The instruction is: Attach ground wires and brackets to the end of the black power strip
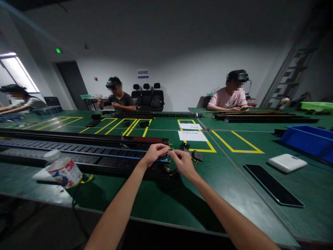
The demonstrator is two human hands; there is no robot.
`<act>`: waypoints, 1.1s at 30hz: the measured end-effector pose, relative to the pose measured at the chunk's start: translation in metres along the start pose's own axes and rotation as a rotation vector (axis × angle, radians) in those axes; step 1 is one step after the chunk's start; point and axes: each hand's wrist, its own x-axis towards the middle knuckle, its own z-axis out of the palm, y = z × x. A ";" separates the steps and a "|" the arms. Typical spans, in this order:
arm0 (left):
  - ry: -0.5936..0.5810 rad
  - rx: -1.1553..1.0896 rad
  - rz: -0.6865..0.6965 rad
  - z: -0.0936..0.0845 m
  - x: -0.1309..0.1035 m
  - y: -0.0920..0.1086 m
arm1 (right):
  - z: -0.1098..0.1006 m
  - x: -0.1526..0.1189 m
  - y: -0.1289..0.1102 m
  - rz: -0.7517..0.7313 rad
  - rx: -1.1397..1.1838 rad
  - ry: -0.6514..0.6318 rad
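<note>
My left hand and my right hand meet at the right end of a long black rail assembly. Both pinch at thin coloured wires there, with a bit of yellow and green showing between the fingertips. Which hand grips which wire is too small to make out. Just right of my right hand lies a small black box-shaped part with a yellow wire beside it. The rail assembly has rows of small red dots and a blue strip along it.
On the left stands a clear plastic jar with a white lid. Paper sheets, a phone, a white box and a blue bin lie on the green table. Several people sit beyond, one beside more black rails.
</note>
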 end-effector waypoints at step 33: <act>-0.100 0.088 0.053 0.001 -0.002 0.003 | 0.005 -0.003 0.009 0.010 -0.196 0.068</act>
